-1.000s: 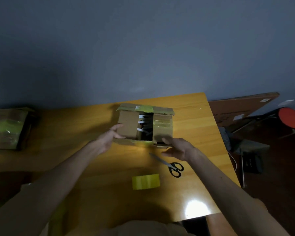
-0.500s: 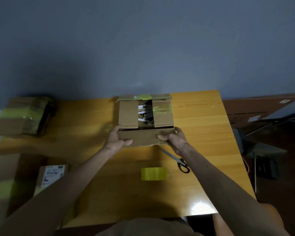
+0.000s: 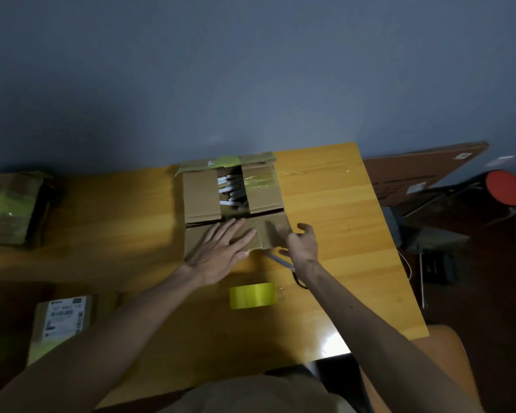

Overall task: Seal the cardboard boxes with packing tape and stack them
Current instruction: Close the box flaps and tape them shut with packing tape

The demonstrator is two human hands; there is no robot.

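Cardboard box (image 3: pixel 201 198) sits mid-table against the far edge, close to the wall (image 3: pixel 251 70). Two side flaps are folded in, with a gap between them showing white items inside. The far flap is up and has yellow tape on it.

Left hand (image 3: pixel 221 251) is flat with fingers spread, pressing the near flap down. Right hand (image 3: pixel 303 245) is at that flap's near-right corner with fingers loosely curled. It's motion-blurred, so I can't tell if it's gripping the edge.

Tape roll (image 3: pixel 252 296) lies just near of the box, between the forearms. Scissors (image 3: pixel 276 259) are beside it, mostly under the right wrist.

Table (image 3: pixel 349 234) is yellow wood. There's bare surface right of the box out to the right edge, and a bare strip on the left up to a taped box (image 3: pixel 6 210) at the far left. A labelled box (image 3: pixel 63 317) is at near left, lower than the tabletop.

Right of the table there's a flat cardboard sheet (image 3: pixel 423 168) against the wall, a red stool (image 3: pixel 507 187) and a dark floor.
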